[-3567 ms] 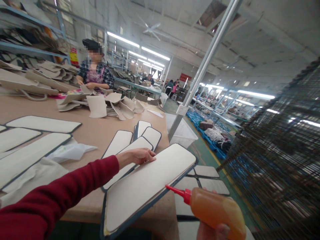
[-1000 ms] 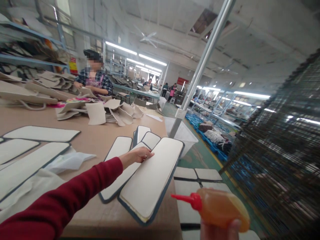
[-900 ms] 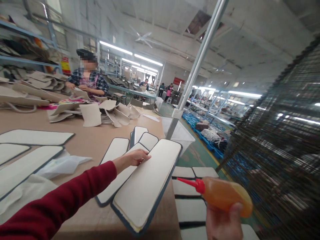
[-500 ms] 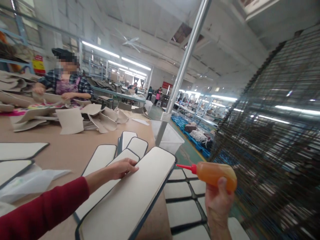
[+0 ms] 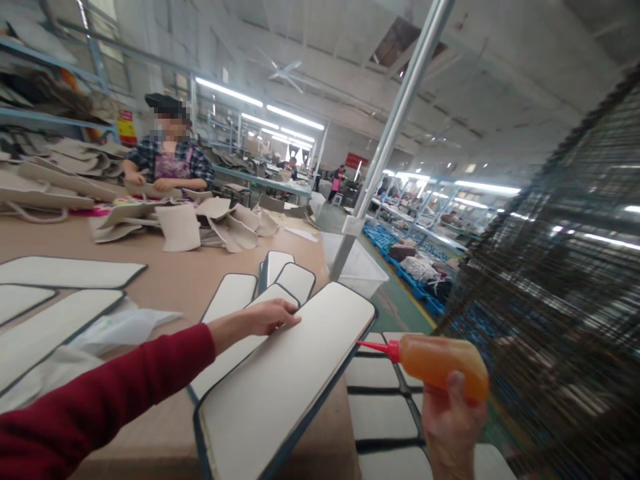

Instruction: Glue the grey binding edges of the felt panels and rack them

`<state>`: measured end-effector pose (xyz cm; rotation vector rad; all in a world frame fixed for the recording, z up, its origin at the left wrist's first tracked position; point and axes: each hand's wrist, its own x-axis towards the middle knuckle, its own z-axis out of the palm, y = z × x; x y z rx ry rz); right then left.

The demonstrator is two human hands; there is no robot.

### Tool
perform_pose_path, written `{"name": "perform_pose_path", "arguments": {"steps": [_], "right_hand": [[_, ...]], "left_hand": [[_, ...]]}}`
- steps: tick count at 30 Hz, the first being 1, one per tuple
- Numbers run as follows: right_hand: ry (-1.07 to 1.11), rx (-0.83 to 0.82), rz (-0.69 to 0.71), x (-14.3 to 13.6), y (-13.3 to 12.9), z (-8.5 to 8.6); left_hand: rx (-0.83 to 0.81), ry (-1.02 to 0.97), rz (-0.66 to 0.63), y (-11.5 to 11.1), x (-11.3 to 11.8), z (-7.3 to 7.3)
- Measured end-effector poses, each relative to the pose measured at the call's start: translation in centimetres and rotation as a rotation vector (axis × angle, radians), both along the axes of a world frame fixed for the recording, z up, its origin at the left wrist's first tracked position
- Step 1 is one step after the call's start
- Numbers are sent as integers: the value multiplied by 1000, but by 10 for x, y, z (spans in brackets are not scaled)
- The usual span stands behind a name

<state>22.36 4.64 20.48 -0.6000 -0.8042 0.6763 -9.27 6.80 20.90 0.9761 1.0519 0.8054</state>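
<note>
My left hand (image 5: 275,316) grips the left edge of a long white panel (image 5: 290,373) with a dark border and rounded corners, thumb on top of its face. The panel is tilted over the table edge, above other similar panels (image 5: 231,297). In my right hand (image 5: 453,417) is a squeeze bottle (image 5: 443,363) of amber liquid, fingers wrapped round it. Its thin red nozzle (image 5: 375,346) points left, its tip at the panel's right edge; whether it touches I cannot tell.
More bordered panels lie on the brown table (image 5: 165,293) at left, beside crumpled white sheeting (image 5: 135,330). Below right are rows of white panels (image 5: 383,417). A metal post (image 5: 395,127) rises by a white bin (image 5: 367,267). A co-worker (image 5: 170,160) handles beige pieces (image 5: 179,227) across the table.
The view has swung left, so things sit further right. The nozzle tip has gone from the panel's upper right corner down along its right edge. Both hands keep their holds.
</note>
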Motion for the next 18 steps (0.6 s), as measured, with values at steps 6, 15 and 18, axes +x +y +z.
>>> {"name": "perform_pose_path", "arguments": {"steps": [6, 15, 18], "right_hand": [[-73, -79, 50, -13, -29, -14], [-99, -162, 154, -21, -53, -27], [-127, -186, 193, -15, -55, -41]], "left_hand": [[-63, -39, 46, 13, 2, -2], [-70, 7, 83, 25, 3, -2], [-79, -19, 77, 30, 0, -8]]}}
